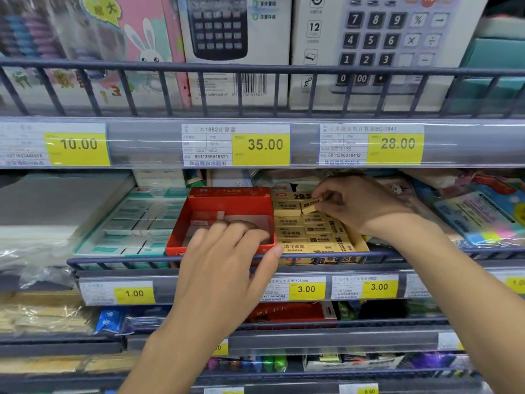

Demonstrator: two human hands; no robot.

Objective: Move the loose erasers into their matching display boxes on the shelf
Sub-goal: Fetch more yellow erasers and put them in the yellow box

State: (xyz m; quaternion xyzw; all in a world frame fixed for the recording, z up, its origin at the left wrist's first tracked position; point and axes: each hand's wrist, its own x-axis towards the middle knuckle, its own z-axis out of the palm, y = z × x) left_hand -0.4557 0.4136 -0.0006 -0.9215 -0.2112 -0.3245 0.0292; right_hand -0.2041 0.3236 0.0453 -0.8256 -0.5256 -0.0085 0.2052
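Yellow eraser (pixel 311 205) pinched by R hand (pixel 360 207), L hand (pixel 227 251) on red box (pixel 227 206)

A: That red display box (pixel 224 217), is it card?
B: Yes, matt cardboard. The yellow erasers (pixel 309 231) wear paper sleeves.
A: And the shelf rail (pixel 113 261)?
B: Dark painted metal wire; price strip (pixel 159 143) is glossy clear plastic.

Shelf price tags (pixel 260 144) 35.00, 28.00, yellow erasers (pixel 312 205) apparently 2B

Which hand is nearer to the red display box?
Left. The left hand rests on the red box's front edge; the right hand pinches a yellow eraser over the neighbouring yellow box.
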